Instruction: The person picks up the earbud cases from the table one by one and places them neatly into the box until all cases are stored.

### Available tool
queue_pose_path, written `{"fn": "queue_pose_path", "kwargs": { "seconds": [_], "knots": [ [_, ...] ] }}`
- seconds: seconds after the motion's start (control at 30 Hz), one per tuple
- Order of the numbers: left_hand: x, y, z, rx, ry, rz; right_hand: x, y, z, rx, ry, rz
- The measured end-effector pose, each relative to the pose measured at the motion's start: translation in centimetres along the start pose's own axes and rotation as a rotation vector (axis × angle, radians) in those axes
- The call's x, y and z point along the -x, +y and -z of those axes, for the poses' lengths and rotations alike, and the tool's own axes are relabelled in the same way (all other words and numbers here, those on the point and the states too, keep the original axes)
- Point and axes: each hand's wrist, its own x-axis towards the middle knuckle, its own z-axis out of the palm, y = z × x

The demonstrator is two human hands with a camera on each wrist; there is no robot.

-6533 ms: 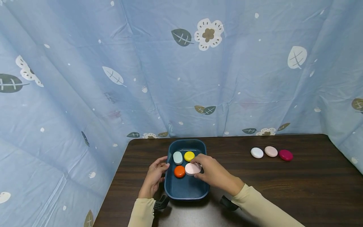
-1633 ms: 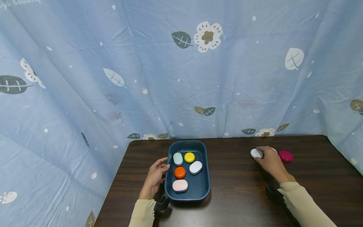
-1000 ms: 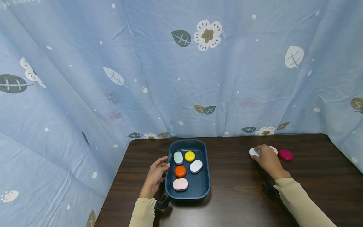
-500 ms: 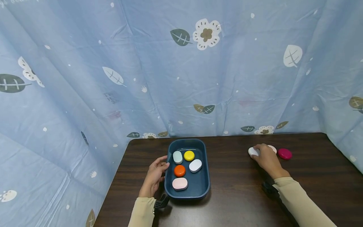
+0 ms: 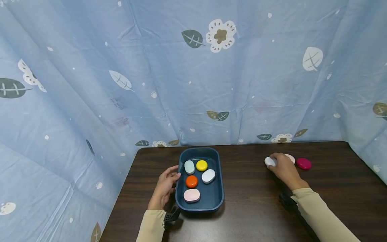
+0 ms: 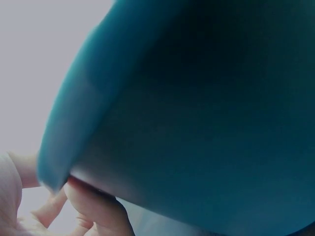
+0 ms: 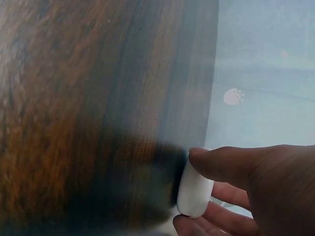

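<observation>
My left hand (image 5: pixel 164 189) grips the left wall of a dark blue tray (image 5: pixel 213 203), its thumb at the rim. Several smooth pieces that look like soap bars lie in the tray: a pale green one (image 5: pixel 189 167), a yellow round one (image 5: pixel 202 165), an orange round one (image 5: pixel 191 181), a white oval (image 5: pixel 208 176) and a pink oval (image 5: pixel 191 195). Far to the right, my right hand (image 5: pixel 285 170) pinches another white soap bar (image 7: pixel 194 194) between thumb and fingers. Whether that bar touches the table, I cannot tell. A pale pink soap bar (image 5: pixel 291 158) is partly hidden behind this hand.
A magenta soap bar (image 5: pixel 303 163) lies just right of my right hand. The dark wooden table (image 5: pixel 248 188) ends at the back against a blue patterned curtain (image 5: pixel 169 84). Bare tabletop lies between tray and right hand.
My right hand has left the tray and moved right to the white soap bar, which shifted slightly left. The pink bar it held lies in the tray's near left. My left hand stayed put.
</observation>
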Motion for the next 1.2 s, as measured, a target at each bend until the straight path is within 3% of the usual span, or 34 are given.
{"fn": "queue_pose_path", "kwargs": {
  "seconds": [0.43,0.97,1.2],
  "knots": [
    [0.1,0.3,0.0,0.008,-0.008,-0.005,0.9,-0.4,0.0,-0.057,0.013,0.043],
    [-0.1,0.2,0.1,-0.011,0.006,0.015,3.3,-2.9,-0.4,-0.131,0.014,0.093],
    [0.0,0.1,0.0,-0.015,0.004,0.019,4.1,-5.1,0.0,-0.164,0.02,0.136]
  ]
}}
